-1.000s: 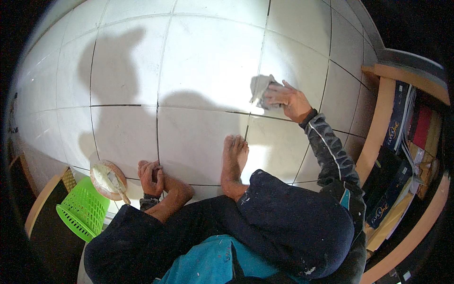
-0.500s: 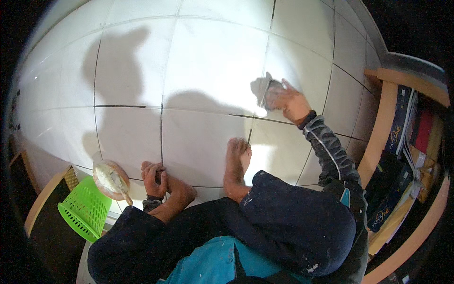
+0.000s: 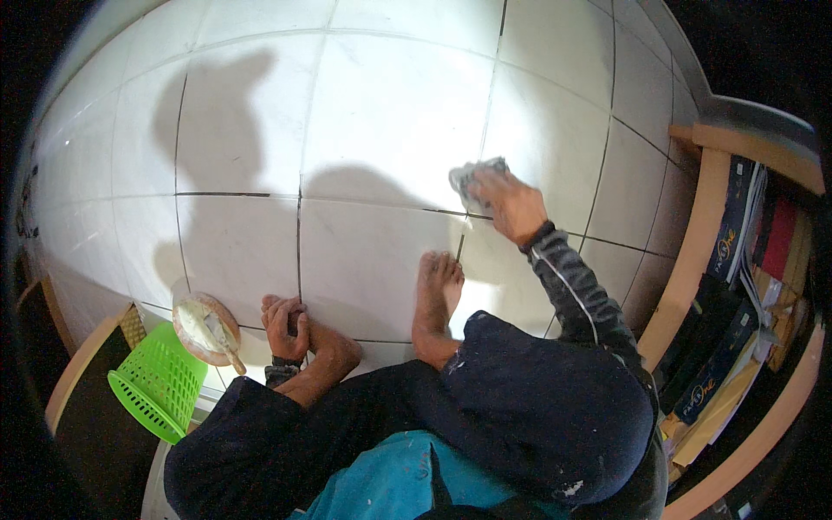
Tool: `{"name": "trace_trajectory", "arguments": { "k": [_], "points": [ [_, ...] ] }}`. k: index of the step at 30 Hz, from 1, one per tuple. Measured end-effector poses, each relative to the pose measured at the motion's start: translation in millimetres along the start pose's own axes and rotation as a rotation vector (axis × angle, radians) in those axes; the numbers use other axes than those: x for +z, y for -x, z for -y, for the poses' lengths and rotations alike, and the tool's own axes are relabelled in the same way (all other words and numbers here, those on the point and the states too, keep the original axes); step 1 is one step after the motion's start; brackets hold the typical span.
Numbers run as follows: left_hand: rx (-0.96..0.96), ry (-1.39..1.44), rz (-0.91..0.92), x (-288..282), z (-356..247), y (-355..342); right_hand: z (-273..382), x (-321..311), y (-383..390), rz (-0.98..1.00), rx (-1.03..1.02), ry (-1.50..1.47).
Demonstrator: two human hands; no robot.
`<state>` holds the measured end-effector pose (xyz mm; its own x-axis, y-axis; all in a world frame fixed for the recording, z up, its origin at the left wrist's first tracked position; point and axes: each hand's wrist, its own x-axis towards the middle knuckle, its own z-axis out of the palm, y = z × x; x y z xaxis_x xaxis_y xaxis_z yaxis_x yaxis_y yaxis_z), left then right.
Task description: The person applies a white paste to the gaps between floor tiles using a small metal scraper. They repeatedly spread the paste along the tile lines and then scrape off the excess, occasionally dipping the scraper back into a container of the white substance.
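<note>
On the tiled floor (image 3: pixel 373 113), my right hand (image 3: pixel 517 208) presses a crumpled grey cloth (image 3: pixel 468 178) with its fingers bunched over it. The cloth lies close to a crossing of tile joints. Some joints there look dark, others pale. My left hand (image 3: pixel 286 329) rests loosely against my left foot, its fingers laid out with nothing seen in them. Left of that hand stands a round bowl (image 3: pixel 227 319) smeared with thick white paste (image 3: pixel 199 316). A tool with a short handle (image 3: pixel 236 361) leans in the paste, its working end hidden.
A green perforated plastic basket (image 3: pixel 160 386) stands beside the bowl at lower left, next to a wooden-edged piece of furniture (image 3: pixel 82 368). On the right, a wooden shelf (image 3: pixel 693 251) holds dark paper packs (image 3: pixel 724 225) and folders. My right bare foot (image 3: pixel 439 286) stands on the tiles.
My right hand has swept the cloth left and slightly nearer over the tiles, its forearm following. The left hand, bowl and basket stay practically where they were.
</note>
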<state>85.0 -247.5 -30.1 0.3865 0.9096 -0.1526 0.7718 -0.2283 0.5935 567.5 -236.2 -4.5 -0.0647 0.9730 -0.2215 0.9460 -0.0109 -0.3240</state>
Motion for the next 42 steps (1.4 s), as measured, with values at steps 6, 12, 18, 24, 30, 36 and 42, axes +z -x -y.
{"name": "trace_trajectory", "arguments": {
  "k": [6,12,18,24,30,36,42],
  "points": [
    [0.012,0.019,0.067,-4,5,-1,-34,-10,26,0.144,-0.169,-0.066],
    [0.029,0.039,0.057,-5,4,1,-77,-17,-15,-0.088,-0.016,-0.186],
    [0.011,0.079,0.164,-20,-1,0,-70,20,25,0.079,-0.150,-0.011],
    [0.013,0.045,0.172,-18,3,3,-87,-26,75,0.237,-0.191,-0.115],
    [-0.305,0.584,0.060,-20,10,18,-52,-29,34,-0.181,0.239,-0.685],
    [-0.562,1.065,-0.203,-22,-6,53,38,-16,-61,-0.038,0.447,-1.565],
    [-0.550,1.084,-0.186,-22,-53,92,95,-14,-105,0.135,0.344,-1.685]
  ]
}}
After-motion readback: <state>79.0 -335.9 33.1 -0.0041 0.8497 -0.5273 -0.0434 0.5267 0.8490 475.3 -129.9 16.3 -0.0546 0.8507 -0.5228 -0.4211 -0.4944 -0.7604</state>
